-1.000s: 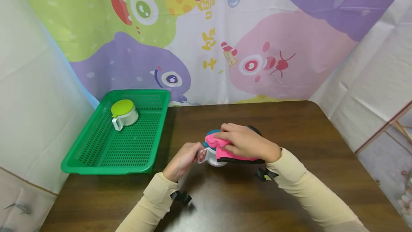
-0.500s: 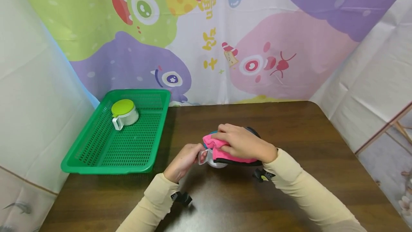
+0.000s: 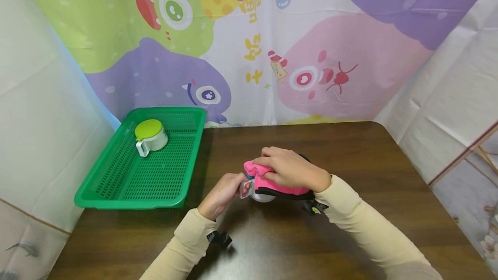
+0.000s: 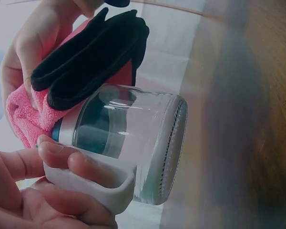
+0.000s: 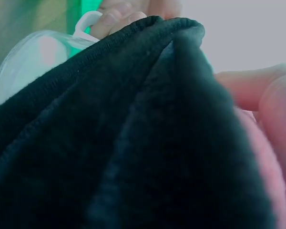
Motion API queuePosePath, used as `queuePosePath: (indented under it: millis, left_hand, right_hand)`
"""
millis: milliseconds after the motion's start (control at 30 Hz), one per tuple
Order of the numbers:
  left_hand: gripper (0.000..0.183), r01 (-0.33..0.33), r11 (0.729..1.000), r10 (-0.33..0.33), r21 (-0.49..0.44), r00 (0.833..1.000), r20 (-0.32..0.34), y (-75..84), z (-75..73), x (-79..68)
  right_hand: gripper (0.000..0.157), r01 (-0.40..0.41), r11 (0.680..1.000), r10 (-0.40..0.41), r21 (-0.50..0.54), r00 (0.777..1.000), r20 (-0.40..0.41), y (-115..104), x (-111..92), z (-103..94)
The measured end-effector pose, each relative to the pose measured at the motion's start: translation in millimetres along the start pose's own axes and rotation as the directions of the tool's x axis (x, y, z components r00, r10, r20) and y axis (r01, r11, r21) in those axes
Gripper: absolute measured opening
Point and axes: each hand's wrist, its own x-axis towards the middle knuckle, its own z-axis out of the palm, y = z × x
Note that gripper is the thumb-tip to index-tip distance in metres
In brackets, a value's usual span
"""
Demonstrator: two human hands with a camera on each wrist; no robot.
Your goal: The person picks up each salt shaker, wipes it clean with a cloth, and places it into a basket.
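A clear glass seasoning jar (image 4: 148, 129) with a white handle (image 4: 102, 195) and a blue lid (image 4: 56, 130) is held tilted above the table. My left hand (image 3: 222, 193) grips it by the handle, fingers curled through the loop. With my right hand (image 3: 292, 168) I hold a pink cloth (image 3: 282, 187) with black edging against the lid. Most of the lid is hidden under the cloth. In the right wrist view the folded black edge (image 5: 133, 124) covers much of the picture, with part of the glass (image 5: 33, 62) showing behind it.
To the left, a green plastic basket (image 3: 128, 205) stands on the brown wooden table (image 3: 330, 237). Inside it sits a similar jar with a lime-green lid (image 3: 148, 129) and white handle. A cartoon-printed curtain (image 3: 249, 98) hangs behind the table.
My right hand and the cloth have shifted slightly left across the lid, covering more of the blue. My left hand stays on the handle, almost still.
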Motion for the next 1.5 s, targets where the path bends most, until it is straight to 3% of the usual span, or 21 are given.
queuePosePath:
  millis: [600,900,1500]
  left_hand:
    - [0.029,0.0,0.998,-0.002,0.057,0.999,0.042,-0.2,2.0,-2.8]
    - [0.029,0.014,0.994,-0.019,0.108,0.999,0.048,0.5,4.3,-4.9]
    - [0.028,-0.022,0.996,0.017,0.089,0.999,0.051,6.9,1.7,-6.8]
  right_hand:
    - [0.034,0.012,1.0,-0.013,0.026,1.0,0.019,6,2,-4.7]
    - [0.039,-0.065,0.993,0.06,0.094,0.997,0.055,20,-1,-5.1]
    - [0.041,-0.173,0.968,0.161,0.18,0.984,0.078,39,-11,-7.9]
